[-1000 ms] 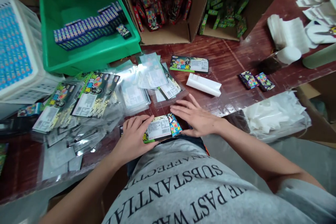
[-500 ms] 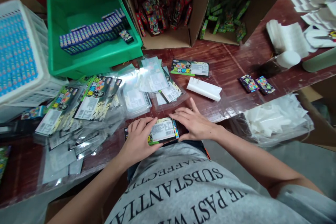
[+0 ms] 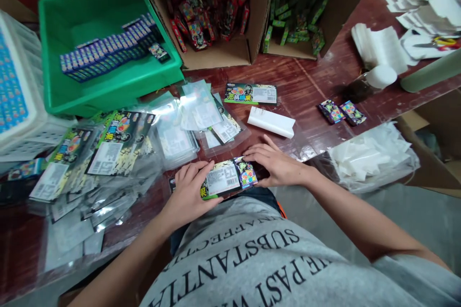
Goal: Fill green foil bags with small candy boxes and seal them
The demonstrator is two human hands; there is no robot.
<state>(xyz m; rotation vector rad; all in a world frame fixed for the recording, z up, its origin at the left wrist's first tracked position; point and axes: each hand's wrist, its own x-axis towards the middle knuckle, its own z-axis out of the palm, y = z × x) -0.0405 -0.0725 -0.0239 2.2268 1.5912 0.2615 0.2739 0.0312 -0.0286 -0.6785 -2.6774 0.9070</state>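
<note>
At the table's front edge my left hand (image 3: 192, 187) grips a printed packaging card (image 3: 222, 178) with a white label, its thumb along the lower edge. Part of the card is hidden under that hand. Against the card's right end is a small purple candy box (image 3: 247, 172). My right hand (image 3: 272, 163) holds the box by its right side, fingers over the top edge and thumb below. Just beyond the hands lie clear plastic bags (image 3: 176, 139), some with cards inside, and a folded white paper piece (image 3: 271, 122).
A green bin (image 3: 108, 96) holds a row of purple boxes. Two cartons with red boxes (image 3: 196, 29) and green boxes (image 3: 297, 24) stand behind. Printed bags (image 3: 118, 139) pile up at left. Two purple boxes (image 3: 331, 112), a white-capped bottle (image 3: 378, 78) and scissors (image 3: 441, 43) lie rightward.
My right hand has shifted slightly right, and more of the purple candy box shows at the card's end. My left hand stays on the card. The camera view has swung a little right.
</note>
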